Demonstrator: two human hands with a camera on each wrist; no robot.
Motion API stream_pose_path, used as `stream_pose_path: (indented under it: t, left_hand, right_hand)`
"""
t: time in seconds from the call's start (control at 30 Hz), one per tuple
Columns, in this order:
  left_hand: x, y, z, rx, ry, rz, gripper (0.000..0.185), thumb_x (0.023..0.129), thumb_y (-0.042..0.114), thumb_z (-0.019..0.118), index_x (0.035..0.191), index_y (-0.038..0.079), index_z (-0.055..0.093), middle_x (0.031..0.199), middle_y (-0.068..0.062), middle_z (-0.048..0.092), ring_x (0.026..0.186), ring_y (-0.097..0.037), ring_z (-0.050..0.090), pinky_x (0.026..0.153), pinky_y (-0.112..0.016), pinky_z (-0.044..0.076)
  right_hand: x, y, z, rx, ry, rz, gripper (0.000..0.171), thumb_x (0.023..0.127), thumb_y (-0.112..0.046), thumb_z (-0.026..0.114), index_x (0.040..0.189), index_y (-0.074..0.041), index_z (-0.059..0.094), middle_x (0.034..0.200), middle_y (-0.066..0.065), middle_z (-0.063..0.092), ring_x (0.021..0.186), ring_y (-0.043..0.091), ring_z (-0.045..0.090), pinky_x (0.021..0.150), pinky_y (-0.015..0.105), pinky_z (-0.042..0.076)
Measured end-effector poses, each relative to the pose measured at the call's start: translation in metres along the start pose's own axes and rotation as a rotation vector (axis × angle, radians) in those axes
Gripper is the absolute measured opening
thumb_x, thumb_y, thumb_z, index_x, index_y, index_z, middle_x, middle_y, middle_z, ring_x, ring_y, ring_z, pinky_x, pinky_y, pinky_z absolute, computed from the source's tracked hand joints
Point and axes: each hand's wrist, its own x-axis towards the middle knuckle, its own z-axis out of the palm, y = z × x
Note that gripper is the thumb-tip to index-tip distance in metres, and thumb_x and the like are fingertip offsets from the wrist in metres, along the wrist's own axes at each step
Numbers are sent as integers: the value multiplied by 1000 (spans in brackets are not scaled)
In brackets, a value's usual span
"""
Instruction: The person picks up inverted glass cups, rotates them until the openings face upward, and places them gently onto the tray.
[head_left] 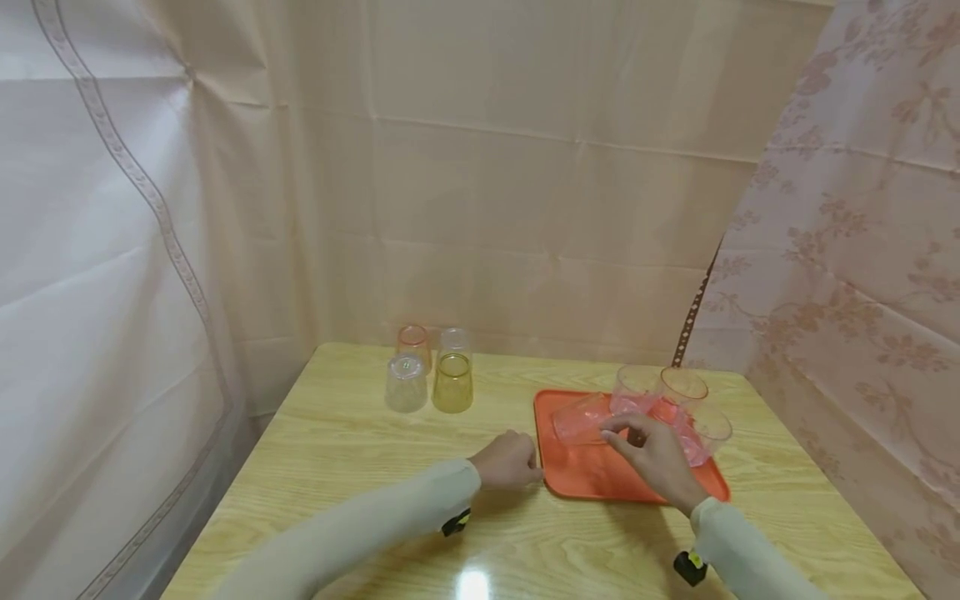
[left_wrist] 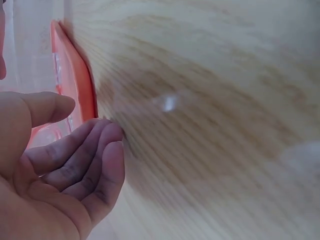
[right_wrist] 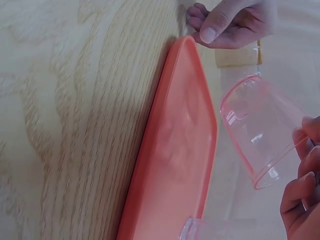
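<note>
An orange tray [head_left: 600, 479] lies on the wooden table [head_left: 352, 450]. My right hand [head_left: 626, 433] grips a pink see-through cup [head_left: 581, 419] at its rim and holds it on its side just above the tray. In the right wrist view the cup [right_wrist: 260, 130] hangs over the tray [right_wrist: 175, 150] with my fingers [right_wrist: 302, 165] at its rim. My left hand [head_left: 517, 462] rests at the tray's left edge and holds nothing. Its fingers [left_wrist: 85, 145] are loosely curled beside that edge [left_wrist: 75, 70].
Three more see-through cups [head_left: 637, 387] [head_left: 682, 387] [head_left: 708, 429] stand at the back right of the tray. Several upturned cups stand at the table's back left: orange [head_left: 413, 342], clear [head_left: 454, 340], clear [head_left: 406, 385], yellow [head_left: 452, 383]. Curtains hang round the table.
</note>
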Motion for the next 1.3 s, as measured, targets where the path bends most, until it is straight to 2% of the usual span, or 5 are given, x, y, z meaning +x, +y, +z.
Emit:
stream_pose_path:
  t: [0.33,0.57,0.93,1.13,1.3]
  left_hand:
    - [9,7,-1,-49,-27,-56,43,94,18,72,57,17,50,47,11,39,41,-3,35,42,-20,29]
    - [12,9,3,14,2,-78,48,93,20,74,54,17,46,47,11,34,42,-3,30,42,-20,26]
    - [12,14,1,22,-13,-106,49,93,17,74,55,16,44,48,10,33,42,-5,28,43,-21,26]
    - [13,16,1,14,-22,-113,53,94,19,75,53,15,42,46,10,28,41,-5,24,42,-22,24]
    - [13,15,3,24,-12,-113,54,93,20,77,52,16,42,45,11,27,41,-5,24,42,-21,24]
  right_hand:
    - [-3,7,-6,-65,11,-24,8,94,-19,78,100,-16,77,75,-7,63,60,10,47,52,27,38]
    - [-3,11,-13,-120,40,-82,6,93,-17,78,99,-15,77,74,-10,60,57,7,44,50,26,37]
    - [-3,20,-25,-232,27,-111,9,93,-11,77,102,-14,77,92,-6,70,69,8,53,59,28,45]
    - [-4,28,-28,-320,62,-173,13,87,-5,81,96,-14,76,86,-8,67,66,5,48,59,27,42]
    - [-5,37,-31,-336,87,-202,18,83,-1,83,94,-14,76,84,-11,62,63,3,43,56,26,38]
